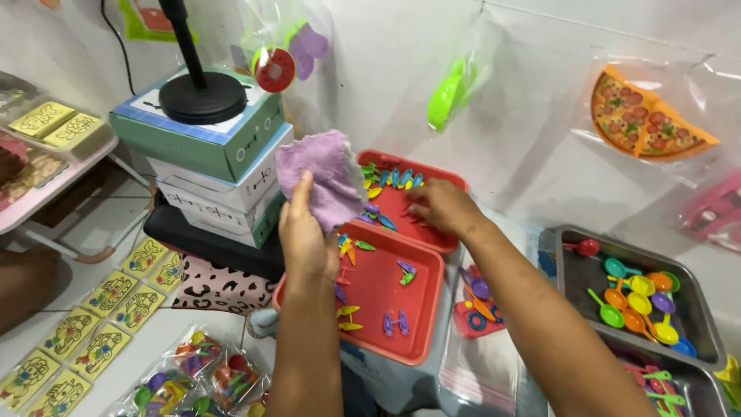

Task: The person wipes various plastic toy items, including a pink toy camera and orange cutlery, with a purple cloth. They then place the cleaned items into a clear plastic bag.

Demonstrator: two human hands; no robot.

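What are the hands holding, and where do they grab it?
The left hand holds a purple cloth, pinched at its lower edge. The right hand reaches into the far red tray among small toy pieces; whether it holds one cannot be told.

i see the soft, fuzzy lilac cloth [328, 176] in my left hand [302, 235], matt and napped. the two shallow red plastic trays [421, 330] look smooth with a dull sheen. the small coloured plastic pieces [394, 179] are glossy. the rectangular metal tray [698, 320] is brushed grey, holding shiny plastic spoons [639, 303]. the stacked cardboard boxes [224, 166] look matt.
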